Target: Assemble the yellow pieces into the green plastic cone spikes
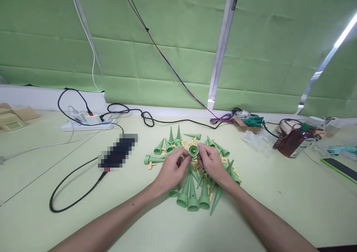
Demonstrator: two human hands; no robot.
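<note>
Between my two hands is a green plastic watering spike [193,150], its round open end turned up toward me and a bit of yellow showing inside. My left hand [173,167] is closed, thumb and fingers against the left side of the rim. From the right, my right hand [213,162] pinches the same rim. Several more green cone spikes lie around and under my hands, among them a spike with its wide end toward me [193,203]. Small yellow valve pieces [151,165] are scattered among them.
At the left, a pixelated dark device [118,151] has a black cable looping from it. A white power strip [87,123] lies behind. Toward the right are a small cardboard box [248,127], a brown bottle [292,142] and a green-edged phone-like object [341,169].
</note>
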